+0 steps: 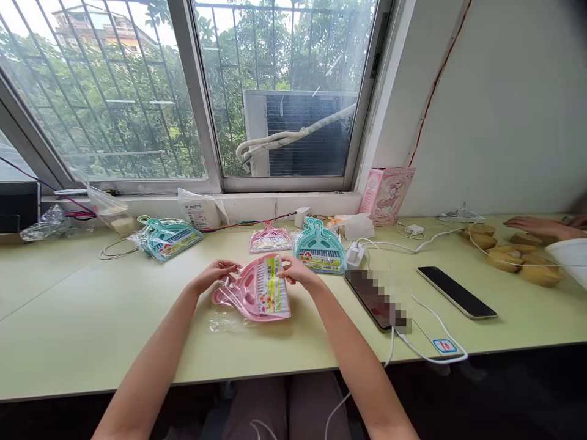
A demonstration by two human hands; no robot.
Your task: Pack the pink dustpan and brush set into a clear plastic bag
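Note:
A pink mini dustpan and brush set (250, 287) lies tilted in front of me, its handle end to the left and the white bristles with a printed card to the right. Clear plastic wrap (224, 324) shows around its handle and under it. My right hand (298, 271) grips the upper right edge by the card, fingers closed. At the upper left, my left hand (214, 274) pinches the clear wrap near the handle. Beyond are a wrapped pink set (270, 237), a wrapped teal set (320, 244) and more teal sets (169, 237) in a pile at the left.
Right of my arm lie a phone (373, 299) on a charging cable and a second phone (456, 292). White cables cross the table (114, 330). A co-worker's hand (534, 225) is beside several tan pieces (541, 272). A pink box (387, 195) stands by the wall.

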